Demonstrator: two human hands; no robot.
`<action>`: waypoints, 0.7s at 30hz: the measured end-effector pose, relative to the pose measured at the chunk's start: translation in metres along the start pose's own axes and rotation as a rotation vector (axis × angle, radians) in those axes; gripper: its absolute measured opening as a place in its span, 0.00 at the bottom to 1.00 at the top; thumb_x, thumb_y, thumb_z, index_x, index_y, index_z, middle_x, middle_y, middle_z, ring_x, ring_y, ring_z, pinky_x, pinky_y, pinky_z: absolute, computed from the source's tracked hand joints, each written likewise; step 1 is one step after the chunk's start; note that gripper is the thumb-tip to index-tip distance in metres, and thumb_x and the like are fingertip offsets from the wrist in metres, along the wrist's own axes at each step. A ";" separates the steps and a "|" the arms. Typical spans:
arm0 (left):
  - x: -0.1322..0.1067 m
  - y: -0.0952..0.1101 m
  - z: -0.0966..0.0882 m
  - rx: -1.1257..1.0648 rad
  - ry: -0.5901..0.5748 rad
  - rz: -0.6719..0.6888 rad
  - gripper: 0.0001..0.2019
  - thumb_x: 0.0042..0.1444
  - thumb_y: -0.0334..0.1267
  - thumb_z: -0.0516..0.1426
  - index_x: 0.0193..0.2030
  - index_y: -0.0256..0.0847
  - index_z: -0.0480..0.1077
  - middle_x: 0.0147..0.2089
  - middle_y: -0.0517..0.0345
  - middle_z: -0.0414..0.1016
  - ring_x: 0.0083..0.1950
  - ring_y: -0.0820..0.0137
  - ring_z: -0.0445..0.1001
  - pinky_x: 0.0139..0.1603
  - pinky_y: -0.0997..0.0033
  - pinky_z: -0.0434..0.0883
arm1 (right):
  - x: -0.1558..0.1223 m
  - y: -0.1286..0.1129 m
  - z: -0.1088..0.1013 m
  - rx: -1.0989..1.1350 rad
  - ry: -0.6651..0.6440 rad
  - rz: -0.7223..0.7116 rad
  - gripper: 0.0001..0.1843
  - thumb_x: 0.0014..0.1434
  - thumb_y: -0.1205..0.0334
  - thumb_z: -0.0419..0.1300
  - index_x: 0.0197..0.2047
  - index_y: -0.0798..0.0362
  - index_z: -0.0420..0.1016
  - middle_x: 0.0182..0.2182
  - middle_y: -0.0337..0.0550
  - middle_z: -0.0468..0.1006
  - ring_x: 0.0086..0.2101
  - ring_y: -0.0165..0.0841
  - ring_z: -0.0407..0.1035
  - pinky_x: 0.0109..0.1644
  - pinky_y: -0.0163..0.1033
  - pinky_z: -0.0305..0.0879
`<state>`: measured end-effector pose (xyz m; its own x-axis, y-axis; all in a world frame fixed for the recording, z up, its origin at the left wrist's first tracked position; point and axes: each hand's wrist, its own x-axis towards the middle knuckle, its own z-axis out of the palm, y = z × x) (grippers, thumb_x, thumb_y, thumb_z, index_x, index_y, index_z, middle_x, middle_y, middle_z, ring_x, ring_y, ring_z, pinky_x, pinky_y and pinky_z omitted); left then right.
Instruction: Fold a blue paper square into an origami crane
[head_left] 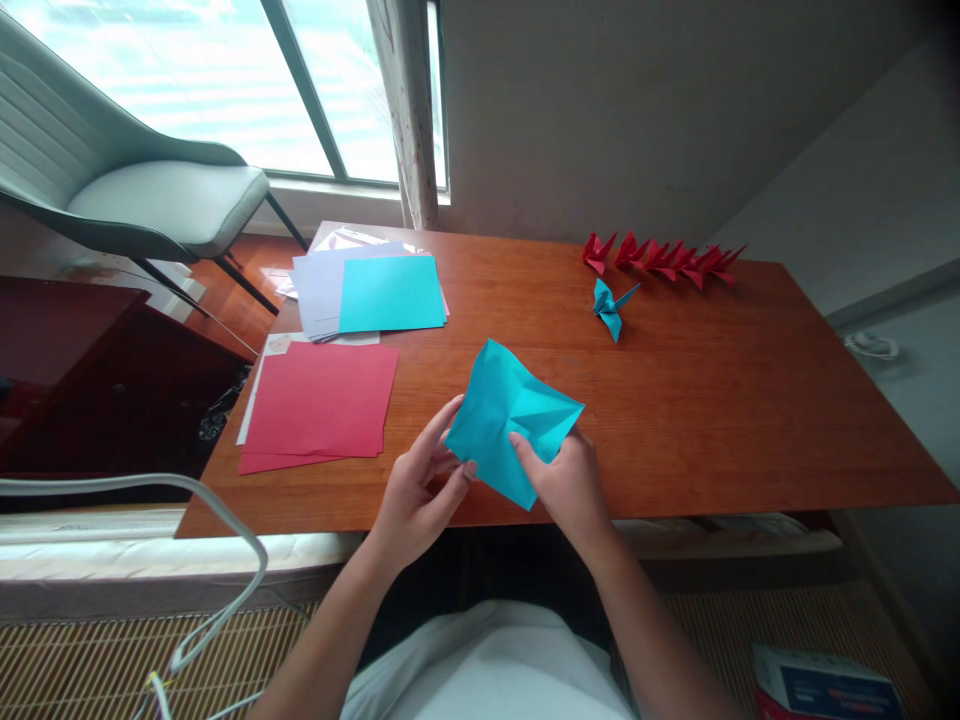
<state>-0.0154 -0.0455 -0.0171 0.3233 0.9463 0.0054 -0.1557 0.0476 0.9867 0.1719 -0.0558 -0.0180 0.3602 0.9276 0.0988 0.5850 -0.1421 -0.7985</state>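
Person's L hand (416, 492) & R hand (576, 490) grip creased teal paper sq. (491, 420) over near part of brown wood tabletop (750, 400); spiky red paper birds (664, 262) far R, red sheets (319, 400) L, window (187, 80) far L.

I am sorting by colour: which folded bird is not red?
The blue bird, nearest the right hand; the red birds form a row behind.

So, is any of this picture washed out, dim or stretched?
In the head view, the window is glared nearly white; in that same head view, the wall looks dim, the table seems stretched rightward, and the held blue sheet is clear enough to show creases.
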 end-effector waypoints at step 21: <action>0.001 -0.004 0.000 0.066 0.016 0.054 0.32 0.63 0.36 0.60 0.73 0.48 0.58 0.41 0.57 0.75 0.37 0.73 0.74 0.43 0.74 0.75 | -0.001 -0.002 0.004 0.048 -0.084 0.011 0.17 0.55 0.49 0.65 0.39 0.55 0.79 0.36 0.57 0.84 0.37 0.50 0.80 0.44 0.49 0.75</action>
<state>-0.0143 -0.0445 -0.0206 0.3007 0.9520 0.0568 -0.1108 -0.0242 0.9936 0.1675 -0.0555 -0.0190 0.3028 0.9521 0.0417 0.5453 -0.1373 -0.8269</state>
